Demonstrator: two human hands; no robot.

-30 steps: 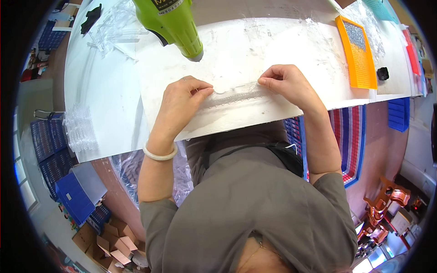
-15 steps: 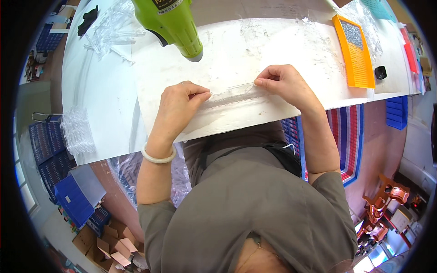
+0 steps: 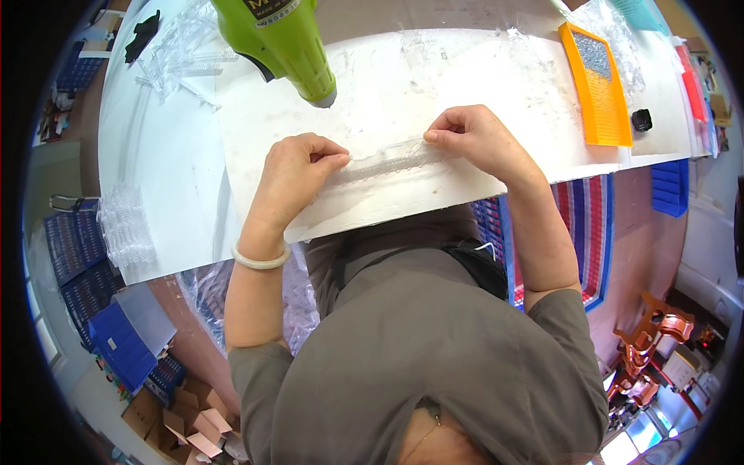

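Observation:
A clear, see-through plastic strip [image 3: 397, 161] with a toothed-looking lower edge lies across the white board in front of me. My left hand [image 3: 304, 164] pinches thumb and forefinger together at its left end. At the upper right end, my right hand [image 3: 477, 139] holds it in a similar pinch. The strip's exact outline is hard to make out against the white. Above and left of the strip, a green power tool [image 3: 291, 54] points nose down, its grey tip just over the board.
Loose clear plastic strips [image 3: 182, 66] lie at the far left, with a stack of clear toothed pieces [image 3: 128, 229] on the near left edge. An orange tray [image 3: 608, 112] holding small grey pieces and a small black block [image 3: 642, 120] are at the right.
The whole view has shifted slightly, so everything sits a little further left. Both hands keep their pinch at the strip, with little visible movement of their own.

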